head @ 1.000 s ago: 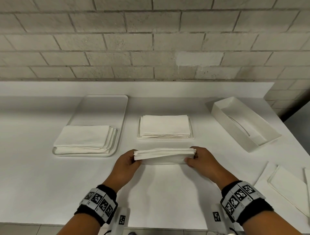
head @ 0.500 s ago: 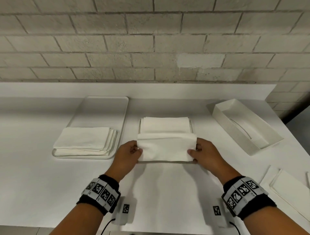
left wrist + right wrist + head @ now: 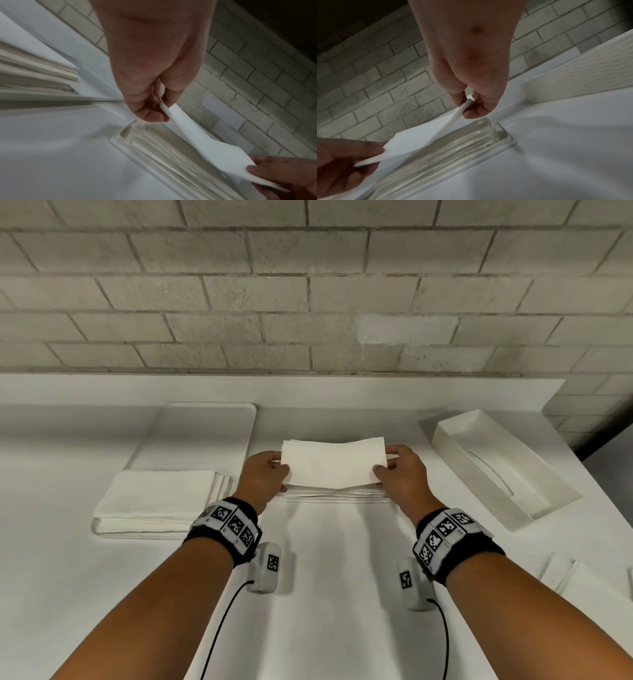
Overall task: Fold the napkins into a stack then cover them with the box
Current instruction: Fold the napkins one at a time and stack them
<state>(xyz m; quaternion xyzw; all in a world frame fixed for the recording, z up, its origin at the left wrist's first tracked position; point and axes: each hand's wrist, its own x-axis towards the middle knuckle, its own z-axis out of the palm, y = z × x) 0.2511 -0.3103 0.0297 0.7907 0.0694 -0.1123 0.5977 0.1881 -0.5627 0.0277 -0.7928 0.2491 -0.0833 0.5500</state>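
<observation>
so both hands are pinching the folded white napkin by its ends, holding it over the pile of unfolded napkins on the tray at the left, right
Not quite. The left hand and right hand do pinch the folded white paper napkin by its ends, but it hangs over the centre stack of folded white napkins, not the pile on the flat white tray at the left. The head view shows it.

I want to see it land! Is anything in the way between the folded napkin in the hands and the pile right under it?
Nothing visible is in the way. The left hand and right hand pinch the folded napkin by its ends, just above the pile, with only open air between them.
</observation>
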